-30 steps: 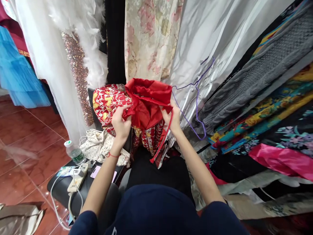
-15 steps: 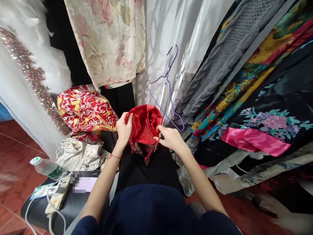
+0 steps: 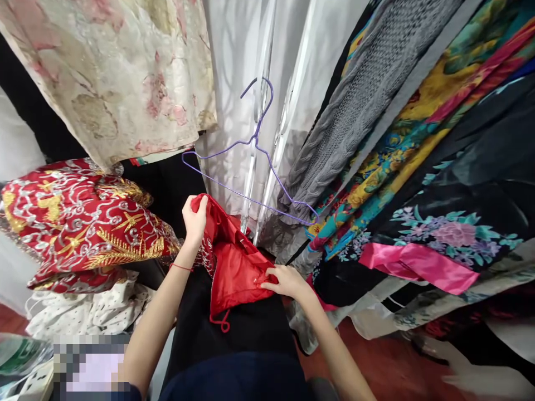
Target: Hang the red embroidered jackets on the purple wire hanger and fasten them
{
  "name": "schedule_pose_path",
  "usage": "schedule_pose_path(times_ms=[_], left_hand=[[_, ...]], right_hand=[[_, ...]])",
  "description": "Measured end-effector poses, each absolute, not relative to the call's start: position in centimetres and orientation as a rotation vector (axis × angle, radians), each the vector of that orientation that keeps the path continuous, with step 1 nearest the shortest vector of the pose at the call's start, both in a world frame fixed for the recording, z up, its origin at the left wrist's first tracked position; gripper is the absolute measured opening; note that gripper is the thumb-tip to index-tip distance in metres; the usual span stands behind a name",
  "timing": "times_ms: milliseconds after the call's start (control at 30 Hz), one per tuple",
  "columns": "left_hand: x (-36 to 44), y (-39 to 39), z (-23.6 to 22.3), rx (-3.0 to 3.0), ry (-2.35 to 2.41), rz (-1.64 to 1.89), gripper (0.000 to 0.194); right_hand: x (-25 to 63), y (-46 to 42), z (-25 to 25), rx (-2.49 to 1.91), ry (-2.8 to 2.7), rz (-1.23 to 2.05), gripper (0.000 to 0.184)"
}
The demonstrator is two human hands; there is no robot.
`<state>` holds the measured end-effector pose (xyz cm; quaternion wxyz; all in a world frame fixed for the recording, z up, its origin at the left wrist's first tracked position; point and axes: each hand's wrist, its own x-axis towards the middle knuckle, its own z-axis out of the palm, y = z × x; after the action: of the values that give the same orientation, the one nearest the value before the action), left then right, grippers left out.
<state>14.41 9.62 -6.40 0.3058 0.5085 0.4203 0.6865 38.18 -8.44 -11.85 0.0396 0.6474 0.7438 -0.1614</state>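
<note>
Red satin garment (image 3: pixel 238 270), one: above the black-clad lap (image 3: pixel 198 340), off the purple hanger (image 3: pixel 256 139) beyond. Left hand (image 3: pixel 195 218): gripping upper edge. Right hand (image 3: pixel 286 281): pinching opposite edge. Progress: opened out between hands; creased, not flat; red cord (image 3: pixel 225 327) dangling.

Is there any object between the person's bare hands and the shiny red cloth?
Nothing visible: the left hand grips the shiny red cloth by its upper left edge, and the right hand pinches it lower down. The thin purple hanger is beyond it, not between.
</note>
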Motion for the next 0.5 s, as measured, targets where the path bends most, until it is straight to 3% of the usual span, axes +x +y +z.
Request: schedule_pose_path(times_ms=[133,200,400,500], left_hand=[[14.9,12.3,-7.3,1.235,1.149,1.823,0.025],[15.1,13.0,-7.6,1.199,1.189,1.778,0.025],[14.9,13.8,-7.4,1.067,1.139,1.747,0.029],[14.6,14.1,-6.3,1.035,1.015,1.781,0.037]], right_hand=[[38.4,-8.6,-12.2,1.875,2.379,-0.687,0.097],[37.8,-8.4,-12.9,1.751,2.443,-0.701,0.106],[36.9,-6.3,-13.6,1.831,2.534,-0.327,0.033],[38.2,-5.4,-12.4,1.951,2.766,-0.217,0.026]])
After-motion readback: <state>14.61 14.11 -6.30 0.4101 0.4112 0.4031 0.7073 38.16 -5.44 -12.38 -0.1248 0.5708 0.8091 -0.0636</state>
